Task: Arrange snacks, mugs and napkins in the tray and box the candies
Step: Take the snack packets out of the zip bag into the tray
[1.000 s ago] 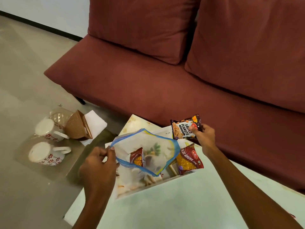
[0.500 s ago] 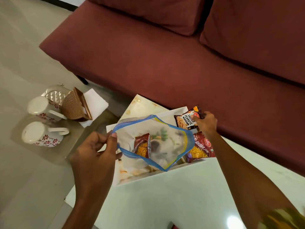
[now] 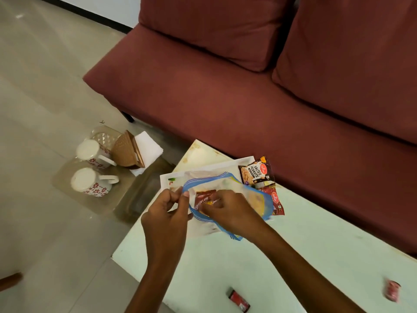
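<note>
Lower centre: left hand (image 3: 168, 205) pinches the zip bag (image 3: 228, 197) rim; right hand (image 3: 228, 210) reaches inside, fingers closing on a red snack packet (image 3: 204, 199) — a snagged rim could tip the tray (image 3: 173, 179) beneath.

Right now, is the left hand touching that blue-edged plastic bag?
Touching. The head view shows the left hand pinching the rim of the blue-edged plastic bag between thumb and fingertips, with no gap visible.

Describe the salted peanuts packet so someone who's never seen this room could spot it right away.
Find the pale table before the maroon sofa. At its far edge, beyond the blue-rimmed bag, lies the salted peanuts packet. Only it is dark with white lettering; its neighbour is red.
</note>
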